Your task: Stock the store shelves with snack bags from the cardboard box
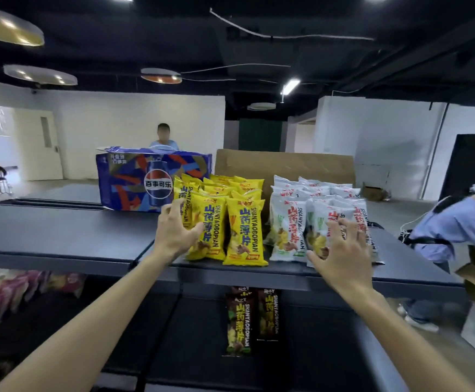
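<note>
With both the left hand point(175, 230) and right hand point(341, 250) spread and grasping nothing against upright yellow bags point(244, 230) and white bags point(287, 230) on the top shelf point(61, 236), a careless nudge could seemingly topple front bags over the edge.

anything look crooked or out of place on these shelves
Mostly tidy. The front yellow bags lean and fan out at uneven angles instead of standing square, and the white bags tilt too. On the lower shelf, two dark bags stand alone. Nothing looks spilled or torn.
</note>
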`<state>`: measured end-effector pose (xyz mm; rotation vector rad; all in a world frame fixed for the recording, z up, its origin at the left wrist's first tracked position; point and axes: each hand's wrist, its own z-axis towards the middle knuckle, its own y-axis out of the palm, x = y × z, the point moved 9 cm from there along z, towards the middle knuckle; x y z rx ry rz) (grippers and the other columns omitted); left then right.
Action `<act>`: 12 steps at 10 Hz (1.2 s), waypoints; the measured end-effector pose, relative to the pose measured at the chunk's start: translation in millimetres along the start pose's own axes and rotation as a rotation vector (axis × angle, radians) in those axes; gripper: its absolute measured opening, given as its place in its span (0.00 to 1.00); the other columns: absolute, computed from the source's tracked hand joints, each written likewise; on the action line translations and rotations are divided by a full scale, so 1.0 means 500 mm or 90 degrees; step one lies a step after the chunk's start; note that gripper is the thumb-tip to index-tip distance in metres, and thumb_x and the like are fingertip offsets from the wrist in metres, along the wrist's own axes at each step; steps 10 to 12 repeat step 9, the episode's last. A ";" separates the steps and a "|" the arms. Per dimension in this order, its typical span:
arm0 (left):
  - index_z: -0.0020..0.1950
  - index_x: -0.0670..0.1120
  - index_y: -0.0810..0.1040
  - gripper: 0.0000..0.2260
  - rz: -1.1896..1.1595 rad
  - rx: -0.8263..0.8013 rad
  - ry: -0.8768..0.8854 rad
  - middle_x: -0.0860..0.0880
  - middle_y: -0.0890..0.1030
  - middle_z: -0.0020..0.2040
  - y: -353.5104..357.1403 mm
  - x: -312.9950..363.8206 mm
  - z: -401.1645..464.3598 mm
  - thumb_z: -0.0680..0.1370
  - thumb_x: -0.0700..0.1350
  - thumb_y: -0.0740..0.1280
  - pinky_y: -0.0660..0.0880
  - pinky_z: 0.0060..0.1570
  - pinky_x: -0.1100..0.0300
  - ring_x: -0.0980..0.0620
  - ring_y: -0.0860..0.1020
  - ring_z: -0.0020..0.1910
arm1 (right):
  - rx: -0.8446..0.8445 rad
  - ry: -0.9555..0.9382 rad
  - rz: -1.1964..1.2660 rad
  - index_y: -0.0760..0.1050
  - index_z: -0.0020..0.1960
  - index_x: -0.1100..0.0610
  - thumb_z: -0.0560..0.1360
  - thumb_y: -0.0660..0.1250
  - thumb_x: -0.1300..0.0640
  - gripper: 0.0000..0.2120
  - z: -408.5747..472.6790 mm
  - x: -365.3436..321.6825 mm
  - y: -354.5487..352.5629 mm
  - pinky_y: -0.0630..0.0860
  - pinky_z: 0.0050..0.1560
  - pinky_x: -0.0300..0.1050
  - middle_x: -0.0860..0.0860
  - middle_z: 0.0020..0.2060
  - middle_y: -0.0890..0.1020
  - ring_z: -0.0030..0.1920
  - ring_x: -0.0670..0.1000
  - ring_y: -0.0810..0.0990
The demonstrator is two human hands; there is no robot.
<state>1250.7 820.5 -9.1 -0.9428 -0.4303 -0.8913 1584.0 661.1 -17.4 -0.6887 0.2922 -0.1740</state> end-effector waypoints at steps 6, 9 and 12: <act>0.78 0.57 0.52 0.54 -0.145 -0.304 0.069 0.49 0.73 0.67 0.082 -0.095 0.060 0.60 0.70 0.75 0.73 0.64 0.46 0.51 0.75 0.64 | -0.154 -0.092 0.159 0.59 0.75 0.43 0.71 0.75 0.49 0.38 -0.003 -0.294 0.123 0.77 0.59 0.50 0.53 0.74 0.61 0.70 0.55 0.68; 0.79 0.50 0.53 0.50 -0.078 -0.260 0.084 0.48 0.67 0.74 0.038 -0.073 -0.012 0.66 0.59 0.78 0.66 0.68 0.53 0.48 0.69 0.70 | -0.132 -0.094 0.180 0.63 0.74 0.50 0.73 0.73 0.50 0.33 -0.066 -0.267 0.072 0.76 0.57 0.48 0.51 0.68 0.67 0.65 0.53 0.72; 0.79 0.50 0.53 0.50 -0.078 -0.260 0.084 0.48 0.67 0.74 0.038 -0.073 -0.012 0.66 0.59 0.78 0.66 0.68 0.53 0.48 0.69 0.70 | -0.132 -0.094 0.180 0.63 0.74 0.50 0.73 0.73 0.50 0.33 -0.066 -0.267 0.072 0.76 0.57 0.48 0.51 0.68 0.67 0.65 0.53 0.72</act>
